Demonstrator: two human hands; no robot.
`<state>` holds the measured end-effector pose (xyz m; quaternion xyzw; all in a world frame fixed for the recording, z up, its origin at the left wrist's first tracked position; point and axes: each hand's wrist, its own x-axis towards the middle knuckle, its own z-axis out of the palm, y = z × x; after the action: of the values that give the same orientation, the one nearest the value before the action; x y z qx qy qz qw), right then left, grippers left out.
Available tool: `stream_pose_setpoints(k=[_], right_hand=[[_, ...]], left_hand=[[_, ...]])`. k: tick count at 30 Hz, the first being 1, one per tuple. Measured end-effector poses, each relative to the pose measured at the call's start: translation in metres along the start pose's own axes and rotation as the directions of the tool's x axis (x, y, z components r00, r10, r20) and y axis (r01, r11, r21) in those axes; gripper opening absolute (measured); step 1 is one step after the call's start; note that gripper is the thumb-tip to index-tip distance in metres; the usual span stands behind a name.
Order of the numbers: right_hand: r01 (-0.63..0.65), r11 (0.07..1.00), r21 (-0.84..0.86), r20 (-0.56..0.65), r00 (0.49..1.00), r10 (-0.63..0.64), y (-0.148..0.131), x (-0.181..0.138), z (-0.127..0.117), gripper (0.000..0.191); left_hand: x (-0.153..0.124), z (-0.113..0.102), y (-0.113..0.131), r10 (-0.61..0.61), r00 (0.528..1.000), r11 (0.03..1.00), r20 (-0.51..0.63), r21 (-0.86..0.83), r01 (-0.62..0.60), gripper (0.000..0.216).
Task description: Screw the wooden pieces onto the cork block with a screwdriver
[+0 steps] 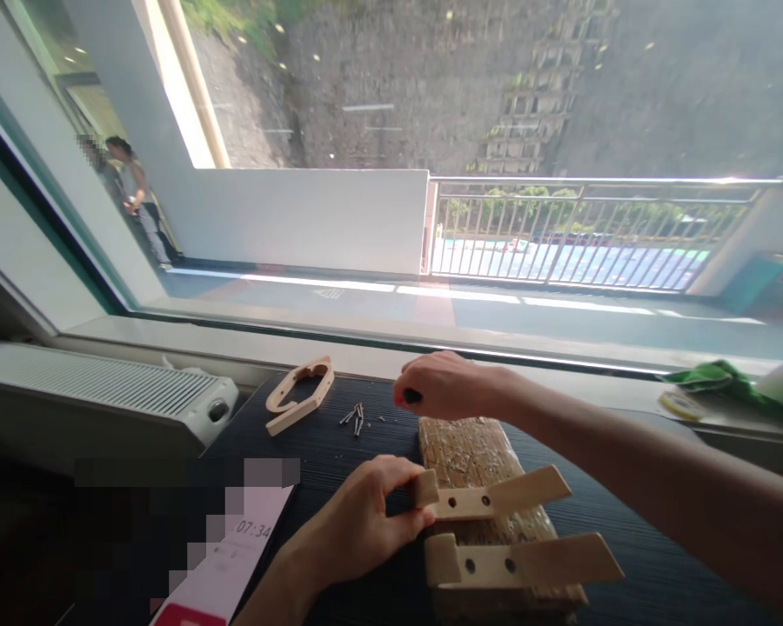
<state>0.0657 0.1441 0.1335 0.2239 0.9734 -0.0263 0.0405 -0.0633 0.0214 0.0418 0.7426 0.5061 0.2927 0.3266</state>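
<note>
My left hand (pixel 358 522) pinches the near end of a pale wooden piece (pixel 496 498) with two holes, which lies across a block of pressed board (pixel 470 456) on the dark table. A second, similar wooden piece (pixel 522 562) lies just in front of it on the same block. My right hand (pixel 444 387) is closed above the block's far end, with a small dark object (pixel 412 396) showing between its fingers. Several small screws (pixel 354 417) lie on the table to the left of that hand. A curved wooden frame part (pixel 300 393) lies beyond the screws.
A white heater (pixel 104 391) stands at the left by the window sill. A phone showing a timer (pixel 235 556) lies at the table's front left. A green cloth (pixel 724 378) and a tape roll (pixel 680 405) rest on the sill at right. A person stands outside, far left.
</note>
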Motion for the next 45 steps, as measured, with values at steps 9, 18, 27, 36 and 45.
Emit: stream_pose_setpoints(k=[9,18,27,36,45], right_hand=[[-0.051,0.997,-0.055,0.145,0.988,0.058,-0.014,0.099,0.032,0.02],[-0.193,0.981,-0.02,0.024,0.981,0.193,-0.023,0.1,0.042,0.008],[-0.302,0.951,0.065,0.248,0.928,0.278,-0.021,0.121,0.046,0.016],[-0.344,0.937,0.066,0.384,0.875,0.294,-0.024,0.124,0.042,0.033],[-0.228,0.966,0.122,0.11,0.97,0.215,-0.012,0.021,-0.027,0.02]], left_hand=[[-0.001,0.005,-0.007,0.031,0.995,0.999,-0.091,-0.008,-0.032,0.007],[-0.002,0.002,-0.006,0.044,0.996,0.999,-0.075,-0.002,-0.044,0.007],[-0.001,-0.001,-0.005,0.041,0.998,0.999,-0.046,0.002,-0.041,0.01],[-0.001,0.004,-0.007,0.067,0.996,0.997,-0.067,0.037,-0.064,0.012],[0.0,0.0,-0.004,0.107,0.994,0.994,-0.038,0.013,-0.107,0.012]])
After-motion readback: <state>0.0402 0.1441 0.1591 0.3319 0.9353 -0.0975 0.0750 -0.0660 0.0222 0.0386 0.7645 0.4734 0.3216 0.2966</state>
